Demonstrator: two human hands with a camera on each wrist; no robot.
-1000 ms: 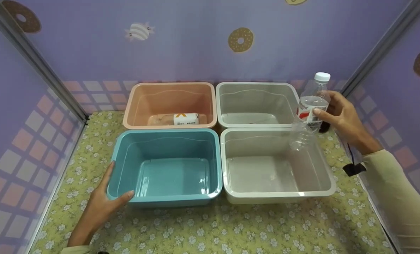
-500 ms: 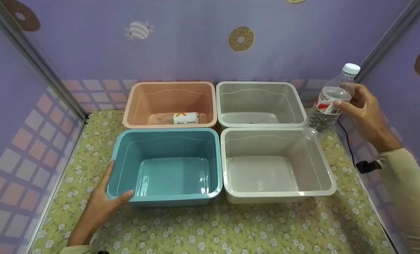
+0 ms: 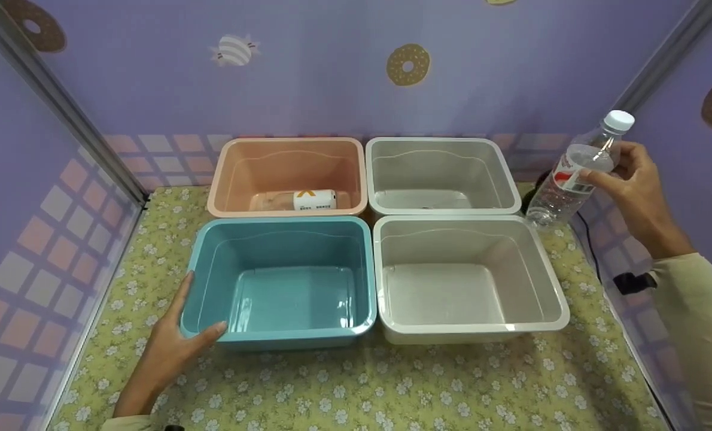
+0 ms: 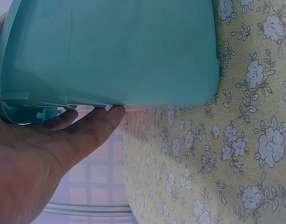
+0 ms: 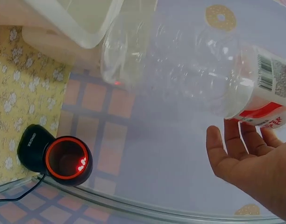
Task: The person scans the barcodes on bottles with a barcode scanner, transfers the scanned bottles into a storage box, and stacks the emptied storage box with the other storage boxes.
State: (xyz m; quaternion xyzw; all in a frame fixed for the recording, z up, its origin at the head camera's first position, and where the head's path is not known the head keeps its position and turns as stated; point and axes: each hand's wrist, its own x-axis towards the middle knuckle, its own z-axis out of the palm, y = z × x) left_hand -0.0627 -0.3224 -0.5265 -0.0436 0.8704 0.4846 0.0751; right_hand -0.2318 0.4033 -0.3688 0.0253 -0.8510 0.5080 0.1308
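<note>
My right hand (image 3: 646,188) holds a clear plastic bottle (image 3: 571,176) by its label, thumb in front and fingers behind. The bottle has a white cap and a red and white label, and it tilts with its base toward the bins. In the right wrist view, a barcode shows on the label (image 5: 274,77), and a black barcode scanner (image 5: 68,158) with an orange ring and red lights stands below the bottle. My left hand (image 3: 167,344) grips the near left corner of a teal bin (image 3: 284,335), thumb at the front rim and fingers (image 4: 94,126) along the side wall.
Behind the teal bin, an orange bin (image 3: 290,212) contains a lying bottle with a white label (image 3: 314,199). A grey bin (image 3: 443,143) stands at the back right, a beige one (image 3: 475,329) in front of it. Purple walls enclose the flowered tabletop (image 3: 332,389).
My right hand has carried the bottle rightward, from over the right-hand bins out to their right side, and tilted it more. The left hand has stayed on the teal bin.
</note>
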